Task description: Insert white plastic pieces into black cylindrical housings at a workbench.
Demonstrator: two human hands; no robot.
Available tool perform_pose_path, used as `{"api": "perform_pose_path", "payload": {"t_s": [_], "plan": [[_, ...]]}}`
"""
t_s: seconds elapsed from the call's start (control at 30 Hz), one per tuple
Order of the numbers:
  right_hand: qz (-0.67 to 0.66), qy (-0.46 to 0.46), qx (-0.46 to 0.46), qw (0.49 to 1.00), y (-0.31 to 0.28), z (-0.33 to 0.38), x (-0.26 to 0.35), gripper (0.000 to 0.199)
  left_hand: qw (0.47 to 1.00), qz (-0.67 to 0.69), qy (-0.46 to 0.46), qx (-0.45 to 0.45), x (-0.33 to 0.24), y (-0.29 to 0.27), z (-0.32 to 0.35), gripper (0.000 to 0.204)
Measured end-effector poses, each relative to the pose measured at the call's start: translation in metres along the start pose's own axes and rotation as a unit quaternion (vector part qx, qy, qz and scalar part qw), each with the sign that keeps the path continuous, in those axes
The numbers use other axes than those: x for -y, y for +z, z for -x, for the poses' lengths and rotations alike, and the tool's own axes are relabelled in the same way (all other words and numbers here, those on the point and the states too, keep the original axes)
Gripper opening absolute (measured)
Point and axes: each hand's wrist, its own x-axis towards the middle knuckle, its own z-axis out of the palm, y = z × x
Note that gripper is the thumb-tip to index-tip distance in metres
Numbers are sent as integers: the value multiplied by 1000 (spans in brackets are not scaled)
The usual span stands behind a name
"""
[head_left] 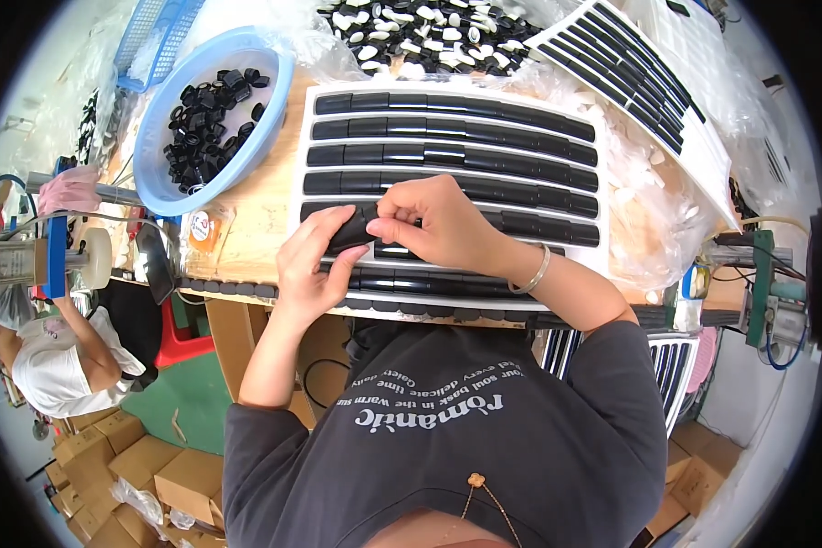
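A white tray (447,89) with several rows of glossy black pieces lies on the bench in front of me. Over its lower left part, my left hand (310,262) grips a dark black piece (347,236) between thumb and fingers. My right hand (443,224) pinches at the right edge of that same piece, its fingers curled and pressed together. Whether something smaller sits in that pinch is hidden. Below my hands, the nearest row of black pieces (429,281) runs along the tray's front.
A light blue basin (284,87) of black parts stands at the back left. Black and white parts (429,36) are heaped at the back. Another filled white sheet (717,173) leans on the right amid clear plastic. A person (68,352) sits at the left, near cardboard boxes (187,475).
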Motion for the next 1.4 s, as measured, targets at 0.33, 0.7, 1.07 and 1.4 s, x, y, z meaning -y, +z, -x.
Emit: {"api": "perform_pose_path", "payload": {"t_s": [0.33,0.7,1.07,1.4], "plan": [[-215,69,-6,974,4,-2,-12,31,984,146,-99,13,0,7,3,45],[-216,1,-57,975,23,-7,-12,61,988,151,-23,20,-13,33,1,42],[-357,77,-4,931,31,7,-43,56,963,197,-140,122,0,41,16,51],[73,-53,-14,996,9,19,-23,20,992,-22,58,106,-8,9,-1,52]]}}
